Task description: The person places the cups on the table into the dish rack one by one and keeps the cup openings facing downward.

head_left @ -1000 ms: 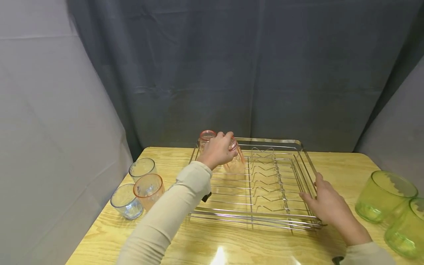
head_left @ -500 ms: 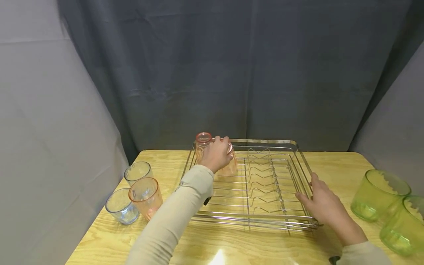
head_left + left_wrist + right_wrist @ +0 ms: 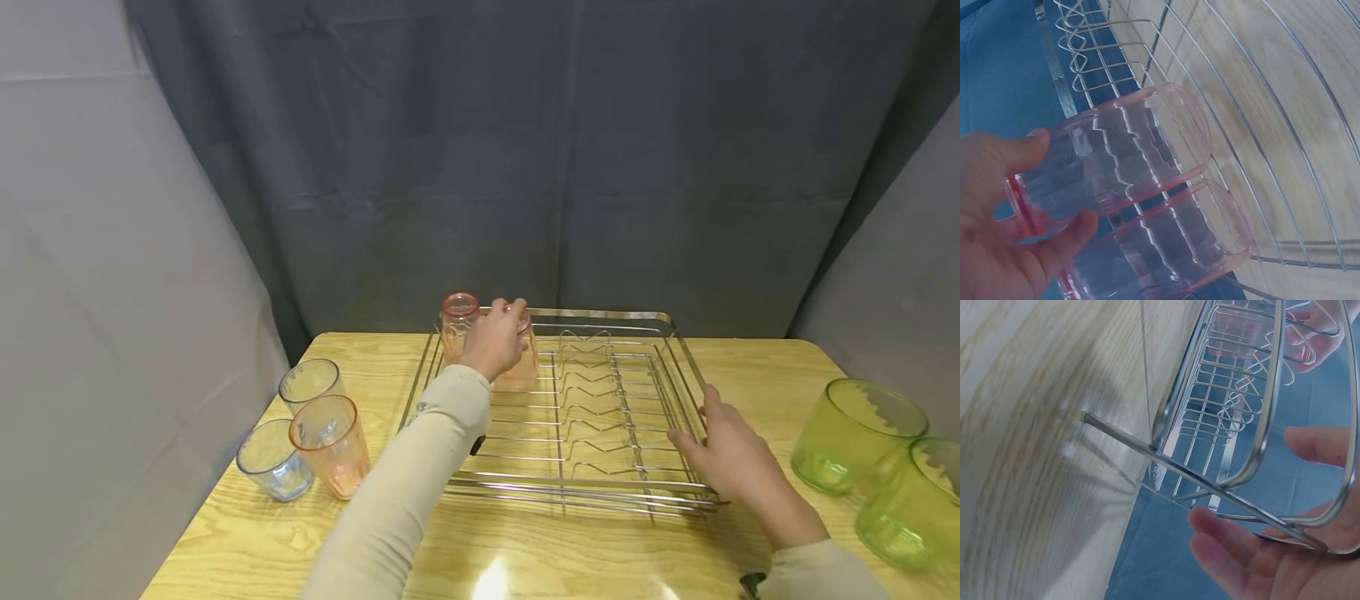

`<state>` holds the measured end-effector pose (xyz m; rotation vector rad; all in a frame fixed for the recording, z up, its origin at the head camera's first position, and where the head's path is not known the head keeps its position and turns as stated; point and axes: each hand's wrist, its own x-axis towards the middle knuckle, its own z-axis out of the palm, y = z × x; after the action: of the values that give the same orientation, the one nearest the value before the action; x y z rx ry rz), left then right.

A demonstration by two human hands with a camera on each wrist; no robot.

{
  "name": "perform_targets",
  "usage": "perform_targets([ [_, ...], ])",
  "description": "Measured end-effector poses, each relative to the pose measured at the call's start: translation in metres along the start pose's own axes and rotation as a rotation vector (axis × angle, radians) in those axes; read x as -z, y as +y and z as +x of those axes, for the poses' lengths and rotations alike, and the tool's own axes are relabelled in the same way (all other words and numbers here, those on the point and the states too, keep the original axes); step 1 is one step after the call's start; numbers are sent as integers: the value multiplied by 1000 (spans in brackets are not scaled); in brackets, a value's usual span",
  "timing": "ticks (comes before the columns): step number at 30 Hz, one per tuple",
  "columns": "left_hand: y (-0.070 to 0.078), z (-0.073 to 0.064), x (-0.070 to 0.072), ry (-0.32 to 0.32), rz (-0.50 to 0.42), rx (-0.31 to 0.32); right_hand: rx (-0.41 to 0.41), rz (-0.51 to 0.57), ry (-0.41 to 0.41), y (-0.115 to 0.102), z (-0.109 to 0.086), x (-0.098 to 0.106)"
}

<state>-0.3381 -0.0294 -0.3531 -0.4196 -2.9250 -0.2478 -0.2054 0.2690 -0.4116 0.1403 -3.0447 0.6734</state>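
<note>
My left hand point(image 3: 492, 340) grips a pink ribbed drinking glass point(image 3: 1129, 150) by its base end, thumb and fingers on opposite sides. The glass is upside down, its mouth on the wires at the back left of a metal dish rack point(image 3: 615, 315). Beside it on the rack stands a second upside-down pink glass point(image 3: 459, 325), close against the first in the left wrist view. My right hand point(image 3: 738, 454) holds the rack's right rim, with the thumb on the inner side and the fingers outside.
Left of the rack stand two clear bluish glasses point(image 3: 276, 467) and an upright orange-pink glass point(image 3: 330, 437). Two large green glasses point(image 3: 858, 429) stand on the right of the wooden table point(image 3: 585, 558). A dark curtain point(image 3: 450, 167) hangs behind.
My left hand has set the tilted pink glass upright on its mouth and drawn it left, nearer the other pink glass. The right hand stays on the rim.
</note>
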Motion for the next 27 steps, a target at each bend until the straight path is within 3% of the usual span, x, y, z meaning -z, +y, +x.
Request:
perform_targets([
  [9, 5, 8, -7, -20, -83, 63, -8, 10, -7, 1, -2, 1],
  [17, 4, 13, -14, -2, -86, 106, 0, 16, 4, -4, -5, 1],
  [27, 10, 20, -22, 15, -41, 80, -13, 23, 15, -4, -6, 3],
])
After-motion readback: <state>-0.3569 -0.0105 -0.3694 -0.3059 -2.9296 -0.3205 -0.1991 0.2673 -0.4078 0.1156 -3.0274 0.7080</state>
